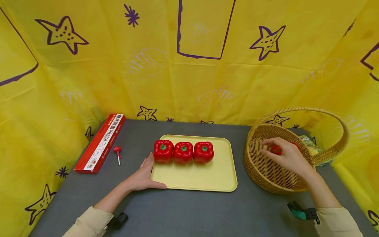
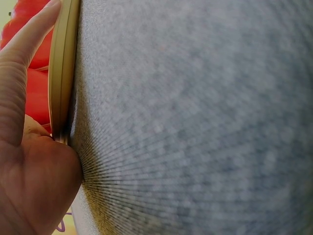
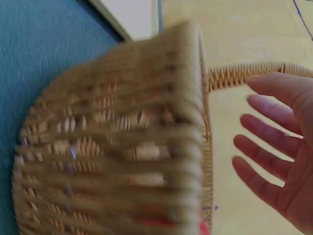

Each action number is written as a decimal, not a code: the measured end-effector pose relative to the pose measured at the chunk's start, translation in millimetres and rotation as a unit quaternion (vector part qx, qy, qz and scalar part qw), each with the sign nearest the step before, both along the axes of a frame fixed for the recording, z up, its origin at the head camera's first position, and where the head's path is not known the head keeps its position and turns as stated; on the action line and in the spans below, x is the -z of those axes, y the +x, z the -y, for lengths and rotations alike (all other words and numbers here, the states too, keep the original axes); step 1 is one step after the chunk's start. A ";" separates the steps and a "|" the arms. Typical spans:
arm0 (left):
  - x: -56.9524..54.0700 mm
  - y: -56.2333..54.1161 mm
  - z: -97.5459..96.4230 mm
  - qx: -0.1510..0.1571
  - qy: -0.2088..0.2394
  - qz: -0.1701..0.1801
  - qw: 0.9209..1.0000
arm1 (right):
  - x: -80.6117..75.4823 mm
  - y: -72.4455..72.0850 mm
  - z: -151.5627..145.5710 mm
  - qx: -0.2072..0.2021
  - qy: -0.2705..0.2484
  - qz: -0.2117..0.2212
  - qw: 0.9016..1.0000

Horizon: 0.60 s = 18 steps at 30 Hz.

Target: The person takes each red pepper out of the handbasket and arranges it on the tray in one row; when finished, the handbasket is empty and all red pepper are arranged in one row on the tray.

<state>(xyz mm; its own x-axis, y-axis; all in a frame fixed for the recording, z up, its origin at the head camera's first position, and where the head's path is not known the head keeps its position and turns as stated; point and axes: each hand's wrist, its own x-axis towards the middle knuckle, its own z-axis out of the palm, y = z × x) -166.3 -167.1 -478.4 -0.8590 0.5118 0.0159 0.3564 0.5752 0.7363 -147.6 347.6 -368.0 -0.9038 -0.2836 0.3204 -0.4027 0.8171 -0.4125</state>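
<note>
My left hand [image 1: 141, 177] rests against the near left corner of a pale yellow tray [image 1: 201, 179], thumb along the front edge and fingers up the left side. In the left wrist view the straight thumb [image 2: 22, 73] lies at the tray's rim [image 2: 61, 73]. Three red bell peppers [image 1: 163, 155] stand in a row on the tray, green stems up. Over a wicker basket [image 1: 259, 172] hovers my right hand [image 1: 288, 157], holding nothing, its fingers loosely apart in the right wrist view. Something red [image 1: 276, 150] inside the basket is partly hidden behind that hand.
A red and white pasta box [image 1: 102, 144] lies at the left of the grey table, with a red lollipop [image 1: 117, 151] beside it. The basket's tall handle [image 1: 308, 109] arches up. Behind the basket is a green packet [image 1: 311, 143]. Yellow patterned cloth surrounds the table.
</note>
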 end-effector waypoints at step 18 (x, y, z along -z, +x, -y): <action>-2.0 -0.4 -1.1 0.002 0.001 0.006 1.000 | -7.5 -14.5 -37.4 0.004 0.097 0.070 0.993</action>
